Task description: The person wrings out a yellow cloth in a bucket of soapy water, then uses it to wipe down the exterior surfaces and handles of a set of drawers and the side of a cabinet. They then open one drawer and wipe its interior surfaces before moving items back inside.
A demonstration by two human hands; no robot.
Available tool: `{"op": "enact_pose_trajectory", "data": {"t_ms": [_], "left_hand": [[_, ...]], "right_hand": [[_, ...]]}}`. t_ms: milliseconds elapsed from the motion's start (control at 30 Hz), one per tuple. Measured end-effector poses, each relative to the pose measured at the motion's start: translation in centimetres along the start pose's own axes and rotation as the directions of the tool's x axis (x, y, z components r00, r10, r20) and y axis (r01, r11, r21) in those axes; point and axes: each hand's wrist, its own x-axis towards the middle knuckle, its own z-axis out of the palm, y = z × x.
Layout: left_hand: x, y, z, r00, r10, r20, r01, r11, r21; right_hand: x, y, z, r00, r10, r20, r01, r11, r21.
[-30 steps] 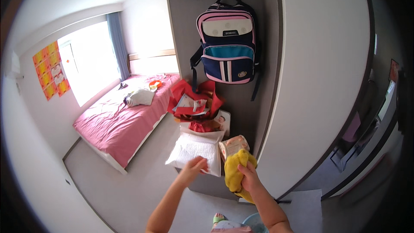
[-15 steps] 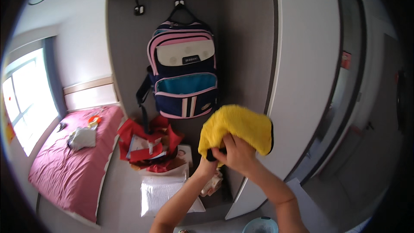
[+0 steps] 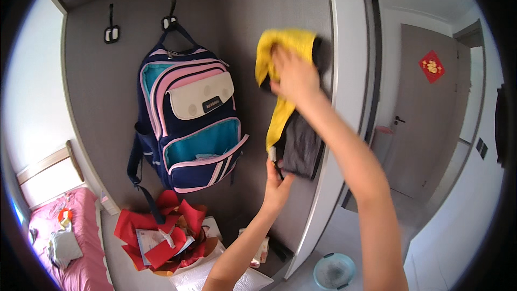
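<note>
A yellow cleaning cloth (image 3: 285, 43) with a grey back and dark edging lies against the grey side panel (image 3: 258, 11) of the recess. My right hand (image 3: 296, 77) presses its upper, bunched part to the panel, fingers curled into the yellow pile. Below, my left hand (image 3: 277, 187) pinches the cloth's lower edge near a small white tag, while the grey side hangs down beside it. Left of the cloth, a navy and pink backpack (image 3: 188, 124) hangs from a hook (image 3: 170, 21), its lower front pocket gaping.
Under the backpack stands a bundle of red wrapping paper (image 3: 129, 231) with papers inside, beside a white padded packet (image 3: 242, 280). A light blue basin (image 3: 335, 272) is on the floor at right. A pink bed (image 3: 86, 237) stands far left, and a grey door (image 3: 425, 102) far right.
My view has swung right. The cloth, bunched in both hands before, is now spread downward on the side panel. My right hand has risen, and my left hand is at the lower edge.
</note>
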Motion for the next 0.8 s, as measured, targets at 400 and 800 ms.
{"op": "enact_pose_trajectory", "data": {"t_ms": [400, 800], "left_hand": [[-5.9, -4.8, -3.5, 0.948, -0.31, 0.072, 0.212, 0.783, 0.585], [8.4, 9.1, 6.8, 0.87, 0.462, 0.174, -0.478, 0.699, 0.532]], "right_hand": [[-23.9, -10.7, 9.7, 0.865, 0.015, 0.501, -0.5, 0.101, 0.86], [5.9, 3.0, -1.0, 0.978, 0.101, -0.181, -0.102, 0.995, 0.004]]}}
